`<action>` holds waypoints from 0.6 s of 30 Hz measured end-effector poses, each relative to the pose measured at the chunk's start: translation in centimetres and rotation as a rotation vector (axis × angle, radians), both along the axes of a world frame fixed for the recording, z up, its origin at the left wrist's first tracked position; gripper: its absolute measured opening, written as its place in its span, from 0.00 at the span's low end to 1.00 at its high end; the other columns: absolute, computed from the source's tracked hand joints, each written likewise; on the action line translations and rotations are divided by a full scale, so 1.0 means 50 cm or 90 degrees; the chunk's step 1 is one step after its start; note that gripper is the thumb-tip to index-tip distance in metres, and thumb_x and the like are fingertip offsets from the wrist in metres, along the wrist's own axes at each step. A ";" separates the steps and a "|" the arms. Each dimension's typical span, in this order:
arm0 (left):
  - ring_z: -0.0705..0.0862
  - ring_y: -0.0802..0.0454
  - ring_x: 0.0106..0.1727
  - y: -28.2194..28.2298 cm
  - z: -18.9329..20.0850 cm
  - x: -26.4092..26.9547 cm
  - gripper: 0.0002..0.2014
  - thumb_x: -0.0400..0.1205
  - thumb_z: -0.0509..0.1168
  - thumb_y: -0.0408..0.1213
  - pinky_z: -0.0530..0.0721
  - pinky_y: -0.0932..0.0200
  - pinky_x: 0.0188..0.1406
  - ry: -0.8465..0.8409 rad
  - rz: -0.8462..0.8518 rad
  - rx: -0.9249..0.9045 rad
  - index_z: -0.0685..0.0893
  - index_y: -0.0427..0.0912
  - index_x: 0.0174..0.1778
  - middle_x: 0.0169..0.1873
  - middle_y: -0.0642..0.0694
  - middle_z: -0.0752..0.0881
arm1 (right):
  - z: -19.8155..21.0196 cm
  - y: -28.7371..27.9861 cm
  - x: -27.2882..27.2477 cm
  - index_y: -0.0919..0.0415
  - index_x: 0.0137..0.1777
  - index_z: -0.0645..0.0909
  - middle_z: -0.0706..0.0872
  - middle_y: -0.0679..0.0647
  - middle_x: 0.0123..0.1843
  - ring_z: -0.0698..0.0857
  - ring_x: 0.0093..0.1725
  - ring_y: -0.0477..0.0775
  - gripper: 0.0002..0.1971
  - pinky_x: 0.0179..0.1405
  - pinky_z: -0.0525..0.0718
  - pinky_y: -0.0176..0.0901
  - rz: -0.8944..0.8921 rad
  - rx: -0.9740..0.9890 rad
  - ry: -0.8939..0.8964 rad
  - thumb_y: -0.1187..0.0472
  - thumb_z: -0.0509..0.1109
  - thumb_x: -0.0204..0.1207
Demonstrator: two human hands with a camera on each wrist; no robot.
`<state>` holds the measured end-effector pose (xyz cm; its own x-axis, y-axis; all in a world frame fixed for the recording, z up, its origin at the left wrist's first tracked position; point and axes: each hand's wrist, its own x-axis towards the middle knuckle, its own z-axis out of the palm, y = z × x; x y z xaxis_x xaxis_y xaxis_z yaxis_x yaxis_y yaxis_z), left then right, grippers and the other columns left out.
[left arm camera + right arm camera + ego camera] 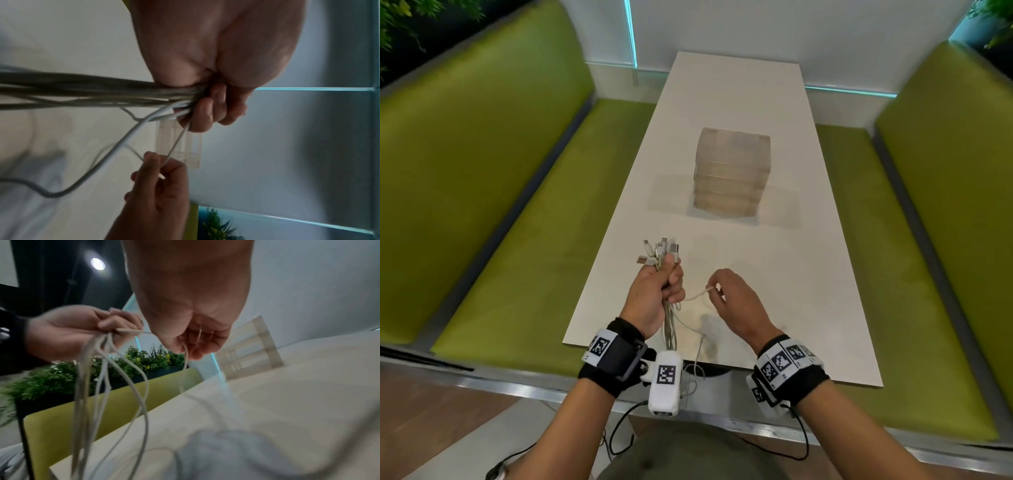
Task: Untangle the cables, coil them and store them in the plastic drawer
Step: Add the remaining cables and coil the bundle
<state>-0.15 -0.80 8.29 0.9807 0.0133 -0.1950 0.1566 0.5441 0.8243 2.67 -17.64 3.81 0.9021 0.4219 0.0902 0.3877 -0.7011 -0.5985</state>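
Head view is showing the left hand point(654, 294) clenching its grip around a bundle of cables point(669, 322), plugs fanning out above the fist and the tails dangling past the worktop point(808, 291) edge. Just beside it, the right hand point(736, 301) is pinching one cable point(697, 295) and drawing it sideways. Farther off, the plastic drawer point(732, 171) is standing shut; untangling looks barely begun, with coiling and storing still ahead.
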 end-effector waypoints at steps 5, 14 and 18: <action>0.60 0.62 0.19 0.028 0.013 0.005 0.13 0.88 0.51 0.39 0.59 0.68 0.18 -0.018 0.034 0.011 0.73 0.42 0.39 0.22 0.54 0.71 | -0.026 -0.050 0.027 0.62 0.49 0.78 0.85 0.58 0.46 0.78 0.42 0.55 0.07 0.41 0.73 0.47 -0.052 -0.102 0.134 0.59 0.61 0.83; 0.59 0.61 0.19 0.012 0.015 0.025 0.12 0.90 0.50 0.41 0.58 0.68 0.16 0.009 0.105 0.073 0.74 0.42 0.45 0.22 0.55 0.68 | 0.022 -0.033 -0.039 0.63 0.46 0.84 0.87 0.59 0.40 0.88 0.36 0.48 0.04 0.43 0.87 0.38 0.191 0.110 0.596 0.68 0.67 0.79; 0.59 0.61 0.19 -0.005 0.019 0.027 0.11 0.90 0.51 0.40 0.58 0.67 0.18 0.019 0.089 0.107 0.75 0.41 0.47 0.24 0.53 0.65 | 0.004 -0.006 -0.072 0.69 0.52 0.84 0.89 0.64 0.45 0.89 0.38 0.47 0.06 0.46 0.88 0.37 0.185 0.098 0.583 0.69 0.68 0.78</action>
<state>1.20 -1.03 9.22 0.9608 0.1832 -0.2079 0.1156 0.4168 0.9016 -0.93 -17.94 4.00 0.5136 0.6813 -0.5216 -0.1279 -0.5403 -0.8317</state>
